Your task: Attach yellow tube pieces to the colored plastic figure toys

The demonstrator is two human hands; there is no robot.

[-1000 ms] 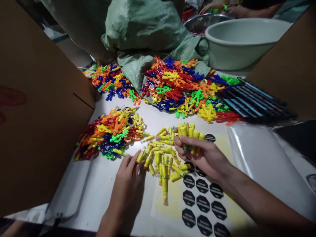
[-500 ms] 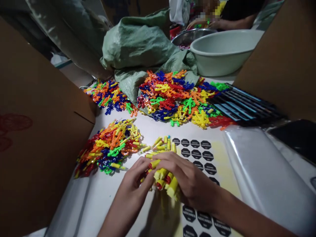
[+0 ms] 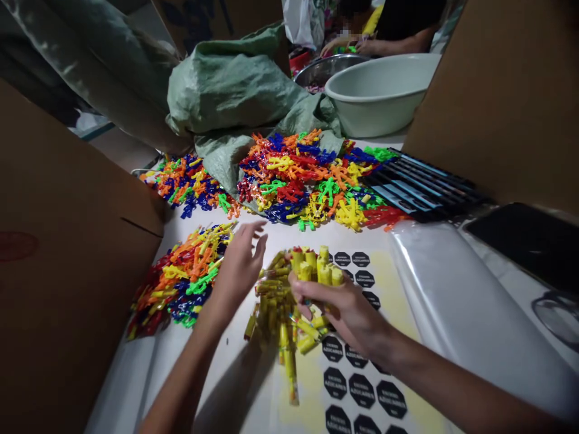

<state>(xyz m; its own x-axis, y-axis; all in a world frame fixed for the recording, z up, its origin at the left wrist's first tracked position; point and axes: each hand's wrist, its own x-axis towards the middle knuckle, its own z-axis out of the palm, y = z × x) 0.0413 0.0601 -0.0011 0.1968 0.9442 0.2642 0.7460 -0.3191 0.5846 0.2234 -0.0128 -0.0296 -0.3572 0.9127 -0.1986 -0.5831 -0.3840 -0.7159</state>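
Head view: the right hand (image 3: 339, 313) clenches a bunch of yellow plastic tubes (image 3: 314, 268) upright, its fingers curled round their lower ends so the bundle stays together. The left hand (image 3: 239, 265) hangs open and empty, fingers spread, above the desk (image 3: 174, 361), between a heap of multicoloured plastic pieces (image 3: 181, 283) on the left and loose yellow tubes (image 3: 274, 313) on the right. Black octagonal stickers (image 3: 362, 389) lie nearer, under the right hand.

Right hand (image 3: 339, 310) gripping yellow plastic tubes (image 3: 316, 268), left hand (image 3: 239, 268) open beside colourful plastic figures (image 3: 181, 280)
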